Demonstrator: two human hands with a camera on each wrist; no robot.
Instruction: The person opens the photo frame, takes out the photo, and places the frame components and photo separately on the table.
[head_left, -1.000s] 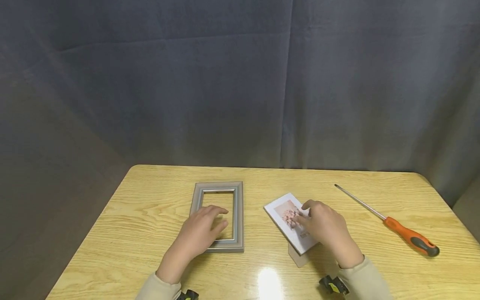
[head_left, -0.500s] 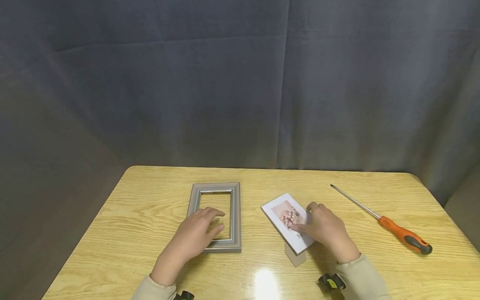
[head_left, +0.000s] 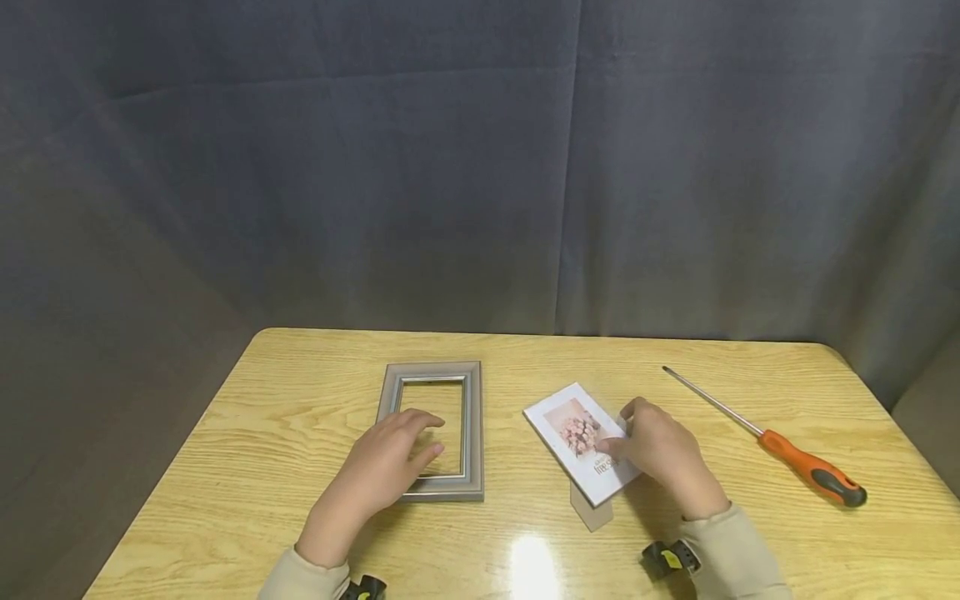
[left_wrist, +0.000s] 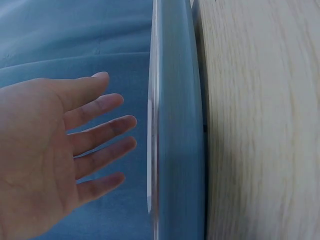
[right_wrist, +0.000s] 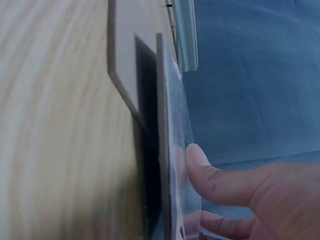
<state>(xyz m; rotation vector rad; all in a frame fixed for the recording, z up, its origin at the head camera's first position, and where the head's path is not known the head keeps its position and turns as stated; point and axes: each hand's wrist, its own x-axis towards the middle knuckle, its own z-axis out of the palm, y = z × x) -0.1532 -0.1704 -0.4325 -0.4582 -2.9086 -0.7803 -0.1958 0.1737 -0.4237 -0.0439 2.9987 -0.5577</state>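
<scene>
In the head view, a flat panel with a pink flower picture [head_left: 581, 433] under a glossy face lies on the table at an angle. A brown stand leg [head_left: 591, 507] sticks out beneath it. My right hand [head_left: 663, 450] is at its right edge, thumb over the picture, fingers loosely bent. Close up in the right wrist view, the thumb [right_wrist: 220, 182] touches or nearly touches the clear face [right_wrist: 182, 135]. My left hand [head_left: 382, 458] hovers over a grey picture frame [head_left: 471, 433] with an open middle, holding nothing. Its fingers [left_wrist: 102, 135] are spread in the left wrist view.
A screwdriver with an orange and black handle [head_left: 810, 468] lies at the right of the wooden table [head_left: 300, 392]. A dark curtain [head_left: 420, 200] hangs behind the table's far edge.
My right hand has shifted slightly right across the picture panel, uncovering more of the printed lettering. The left hand, the frame and the screwdriver keep nearly the same places.
</scene>
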